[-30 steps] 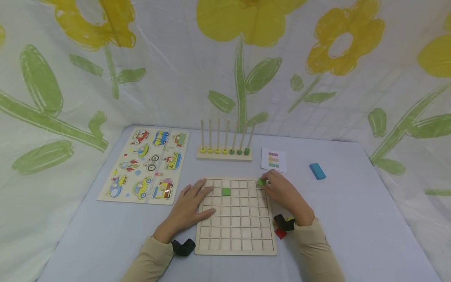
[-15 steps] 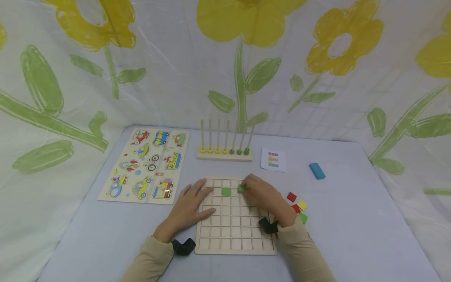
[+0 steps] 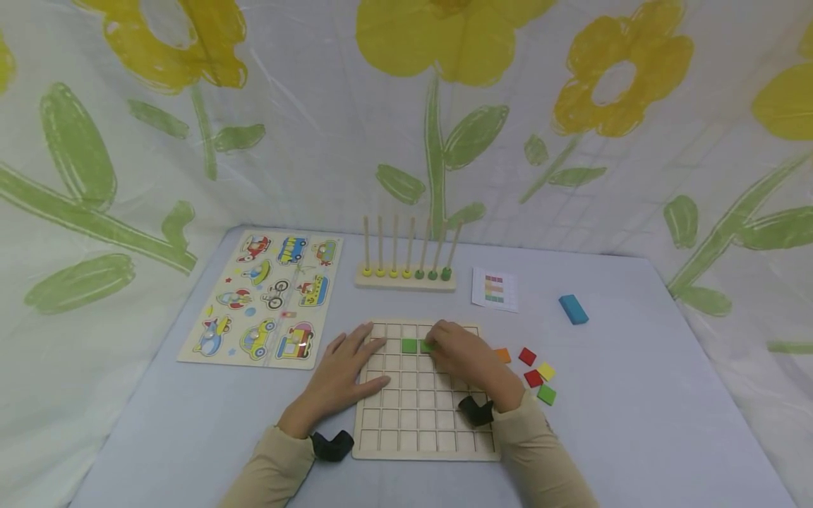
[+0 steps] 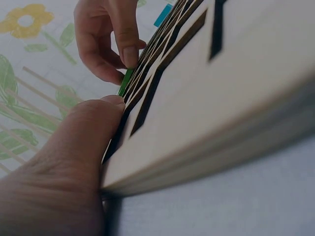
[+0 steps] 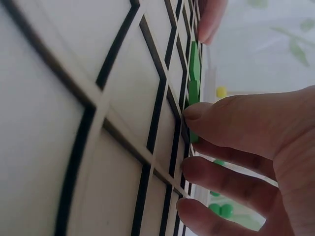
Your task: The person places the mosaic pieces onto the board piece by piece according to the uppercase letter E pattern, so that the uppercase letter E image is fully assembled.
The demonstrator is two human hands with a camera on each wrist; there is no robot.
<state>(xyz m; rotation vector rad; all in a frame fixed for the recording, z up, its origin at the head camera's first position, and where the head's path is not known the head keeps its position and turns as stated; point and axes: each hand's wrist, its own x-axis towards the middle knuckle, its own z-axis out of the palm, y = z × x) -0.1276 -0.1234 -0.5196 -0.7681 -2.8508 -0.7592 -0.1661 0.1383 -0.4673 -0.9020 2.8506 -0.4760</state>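
Observation:
A wooden grid board with square recesses lies flat on the table. My left hand rests across its left edge, fingers spread. One green square tile sits in a recess of the second row from the top. Directly right of it, my right hand holds a second green tile between thumb and fingers, down at the neighbouring recess. In the right wrist view the two tiles line up nearly end to end, the thumb on the nearer one. The left wrist view shows the right fingertips at a green edge.
Right of the board lie loose red, yellow, green and orange tiles. Behind stand a peg rack with beads and a pattern card. A blue block lies right, a vehicle puzzle left.
My right hand has moved left from the board's top right corner, bringing the green tile beside the first one. The loose tiles have come into view from behind its arm. The left hand stays put.

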